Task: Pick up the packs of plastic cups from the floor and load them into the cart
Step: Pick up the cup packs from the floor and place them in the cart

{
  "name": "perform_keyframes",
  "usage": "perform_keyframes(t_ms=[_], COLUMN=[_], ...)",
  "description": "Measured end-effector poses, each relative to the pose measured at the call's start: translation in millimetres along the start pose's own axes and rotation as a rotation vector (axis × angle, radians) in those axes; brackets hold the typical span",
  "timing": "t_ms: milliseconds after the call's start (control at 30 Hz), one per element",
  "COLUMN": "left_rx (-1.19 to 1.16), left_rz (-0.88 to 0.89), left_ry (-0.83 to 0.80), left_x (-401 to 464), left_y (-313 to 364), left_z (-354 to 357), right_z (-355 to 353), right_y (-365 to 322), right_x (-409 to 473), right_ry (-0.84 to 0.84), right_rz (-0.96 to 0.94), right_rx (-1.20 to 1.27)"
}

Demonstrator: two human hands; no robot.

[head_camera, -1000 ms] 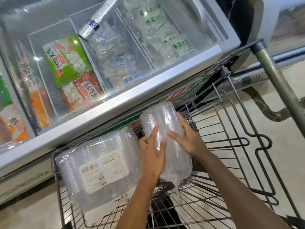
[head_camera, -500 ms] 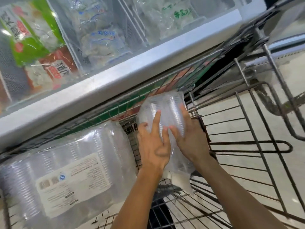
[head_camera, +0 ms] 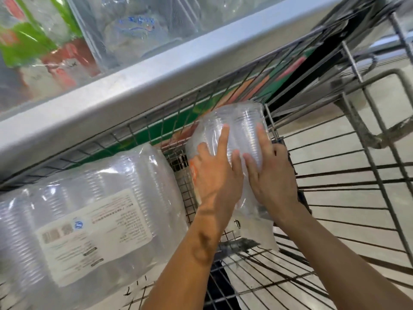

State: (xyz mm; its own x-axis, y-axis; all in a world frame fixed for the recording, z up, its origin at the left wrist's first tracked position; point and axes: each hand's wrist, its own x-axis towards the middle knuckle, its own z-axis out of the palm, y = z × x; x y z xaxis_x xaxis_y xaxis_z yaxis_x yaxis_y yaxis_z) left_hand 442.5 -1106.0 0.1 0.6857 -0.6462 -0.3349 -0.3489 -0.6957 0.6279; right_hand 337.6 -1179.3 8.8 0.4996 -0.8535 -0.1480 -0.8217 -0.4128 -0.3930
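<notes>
Cup pack (head_camera: 237,128) between both hands, seemingly pressed.

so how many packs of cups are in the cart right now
2. The large labelled pack lies at the cart's left end; the narrow pack stands at the far side under the left hand and right hand. Others may sit out of view.

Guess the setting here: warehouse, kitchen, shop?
Most likely a shop, probably a supermarket: a wire shopping cart stands against a chest freezer stocked with packaged frozen food, and wrapped cup packs go in the cart.
</notes>
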Motion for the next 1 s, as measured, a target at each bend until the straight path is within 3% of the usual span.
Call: perform_keyframes(t_ms=[100,233,333,500,700,1000], left_rx=[-0.047,-0.083,0.013,0.251,0.373,0.394], left_rz=[0.052,0.208,0.228,0.208,0.055,-0.298], left_ry=[-0.063,0.002,0.073,0.246,0.511,0.821], left_x=[-7,-42,-72,-137,-219,-373], left_y=[1,14,29,49,45,-19], left_z=[-20,-83,-146,-249,-332,-392], right_z=[-18,-65,-117,-202,-253,-246], right_y=[-4,-20,-51,-120,-201,-317], right_x=[-19,-45,-65,-89,-109,-223], right_ry=[0.003,-0.016,-0.041,0.056,0.078,-0.022], right_rz=[-0.038,-0.034,-0.028,-0.146,-0.412,-0.909], right_rx=[-0.029,-0.001,-0.088,-0.070,-0.096,-0.115])
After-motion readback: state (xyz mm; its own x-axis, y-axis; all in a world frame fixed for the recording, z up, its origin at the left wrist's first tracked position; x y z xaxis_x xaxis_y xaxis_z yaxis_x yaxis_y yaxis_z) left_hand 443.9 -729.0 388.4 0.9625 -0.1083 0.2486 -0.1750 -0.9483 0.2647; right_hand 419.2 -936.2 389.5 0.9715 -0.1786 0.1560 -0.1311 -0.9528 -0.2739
